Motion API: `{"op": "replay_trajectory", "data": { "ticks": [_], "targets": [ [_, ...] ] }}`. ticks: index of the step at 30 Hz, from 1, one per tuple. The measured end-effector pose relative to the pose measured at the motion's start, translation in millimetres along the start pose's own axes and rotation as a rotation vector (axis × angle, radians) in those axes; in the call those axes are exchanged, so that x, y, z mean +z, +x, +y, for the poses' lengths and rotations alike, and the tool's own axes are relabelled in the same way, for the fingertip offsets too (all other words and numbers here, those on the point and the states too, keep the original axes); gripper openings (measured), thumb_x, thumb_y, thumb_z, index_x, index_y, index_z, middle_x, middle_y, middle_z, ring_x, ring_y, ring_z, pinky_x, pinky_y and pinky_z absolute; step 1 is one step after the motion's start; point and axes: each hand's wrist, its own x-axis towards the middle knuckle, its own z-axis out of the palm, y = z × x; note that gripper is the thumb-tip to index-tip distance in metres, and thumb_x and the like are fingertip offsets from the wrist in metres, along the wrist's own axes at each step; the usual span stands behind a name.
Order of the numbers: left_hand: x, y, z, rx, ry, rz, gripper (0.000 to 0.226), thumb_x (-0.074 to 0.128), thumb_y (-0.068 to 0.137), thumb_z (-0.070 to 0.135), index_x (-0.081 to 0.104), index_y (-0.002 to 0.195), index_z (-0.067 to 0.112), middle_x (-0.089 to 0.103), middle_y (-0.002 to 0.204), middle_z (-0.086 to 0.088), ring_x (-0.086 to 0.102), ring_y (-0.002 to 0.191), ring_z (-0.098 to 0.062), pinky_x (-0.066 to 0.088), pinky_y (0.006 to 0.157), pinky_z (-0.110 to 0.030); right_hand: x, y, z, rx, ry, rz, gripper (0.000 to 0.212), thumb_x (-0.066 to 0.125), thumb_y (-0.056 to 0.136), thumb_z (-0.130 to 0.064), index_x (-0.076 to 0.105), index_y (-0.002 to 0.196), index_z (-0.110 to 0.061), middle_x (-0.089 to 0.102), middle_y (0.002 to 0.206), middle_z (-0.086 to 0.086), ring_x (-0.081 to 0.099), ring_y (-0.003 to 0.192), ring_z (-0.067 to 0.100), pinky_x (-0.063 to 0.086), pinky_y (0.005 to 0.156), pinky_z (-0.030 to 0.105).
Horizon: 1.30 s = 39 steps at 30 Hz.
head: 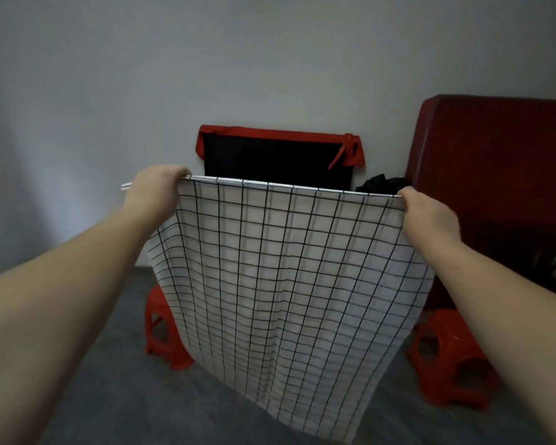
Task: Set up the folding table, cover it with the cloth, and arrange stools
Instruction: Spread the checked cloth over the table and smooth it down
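Note:
A white cloth (286, 284) with a black grid pattern hangs in front of me, stretched by its top edge. My left hand (156, 191) grips the top left corner and my right hand (427, 216) grips the top right corner. Both arms reach forward. One red plastic stool (161, 332) stands on the floor at the left, partly hidden behind the cloth. A second red stool (450, 354) stands at the right. The cloth hides whatever is directly behind it, and no folding table shows.
A black panel with a red cover (280, 155) leans against the grey wall behind the cloth. A large dark red piece of furniture (495, 187) fills the right side, with a dark bundle (382, 184) beside it. The floor (109, 396) is grey.

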Motion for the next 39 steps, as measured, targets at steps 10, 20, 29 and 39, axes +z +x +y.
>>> {"op": "replay_trajectory", "data": {
  "ticks": [10, 20, 29, 39],
  "targets": [
    [74, -85, -29, -0.082, 0.001, -0.335, 0.039, 0.048, 0.095, 0.007, 0.065, 0.123, 0.027, 0.071, 0.107, -0.016, 0.066, 0.093, -0.04, 0.052, 0.074, -0.046, 89, -50, 21, -0.09, 0.08, -0.138, 0.026, 0.046, 0.097, -0.019, 0.061, 0.113, -0.034, 0.073, 0.093, 0.006, 0.065, 0.08, 0.035, 0.04, 0.059, 0.035],
    [115, -207, -21, -0.095, -0.05, -0.555, 0.032, 0.05, 0.097, 0.01, 0.067, 0.123, 0.017, 0.07, 0.115, -0.015, 0.065, 0.102, -0.04, 0.051, 0.081, -0.045, 162, -155, 42, -0.141, 0.083, -0.327, 0.029, 0.054, 0.096, -0.019, 0.066, 0.121, -0.027, 0.073, 0.115, 0.009, 0.068, 0.096, 0.038, 0.05, 0.074, 0.041],
    [99, -306, -1, -0.088, -0.019, -0.655, 0.03, 0.055, 0.089, 0.006, 0.071, 0.11, 0.02, 0.072, 0.106, -0.013, 0.067, 0.091, -0.038, 0.046, 0.071, -0.038, 168, -257, 61, -0.237, 0.103, -0.399, 0.033, 0.068, 0.075, 0.004, 0.074, 0.106, -0.008, 0.074, 0.096, 0.02, 0.07, 0.083, 0.041, 0.056, 0.074, 0.048],
    [55, -424, 2, -0.122, -0.129, -0.799, 0.032, 0.061, 0.092, 0.008, 0.073, 0.116, 0.025, 0.074, 0.109, -0.012, 0.069, 0.097, -0.036, 0.052, 0.08, -0.041, 134, -402, 59, -0.125, 0.069, -0.622, 0.033, 0.066, 0.087, -0.008, 0.071, 0.117, -0.019, 0.074, 0.102, 0.016, 0.069, 0.09, 0.039, 0.051, 0.073, 0.041]
  ]
}}
